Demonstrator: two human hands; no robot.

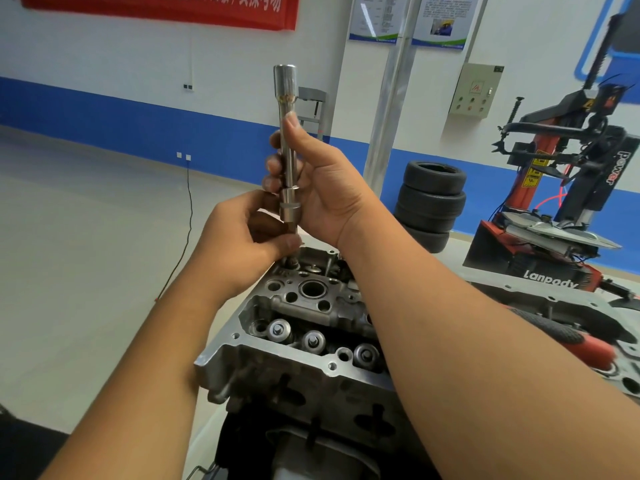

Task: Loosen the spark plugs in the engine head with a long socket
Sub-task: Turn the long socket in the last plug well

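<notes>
A long silver socket [286, 109] stands upright above the far end of the engine head [304, 341]. My right hand [325, 188] grips its shaft, thumb laid up along it. Below, my left hand [239, 233] pinches something dark sticking out of the socket's lower end, just above the head; what it is I cannot tell. The aluminium engine head lies lengthwise in front of me, with round valve tops [313, 341] and an open bore [312, 289] showing.
A stack of tyres [431, 202] stands behind the bench. A red and black tyre changer [568, 188] stands at the right. A red-handled tool [554, 336] lies beside the head under my right forearm. A black cable [188, 216] hangs down the wall.
</notes>
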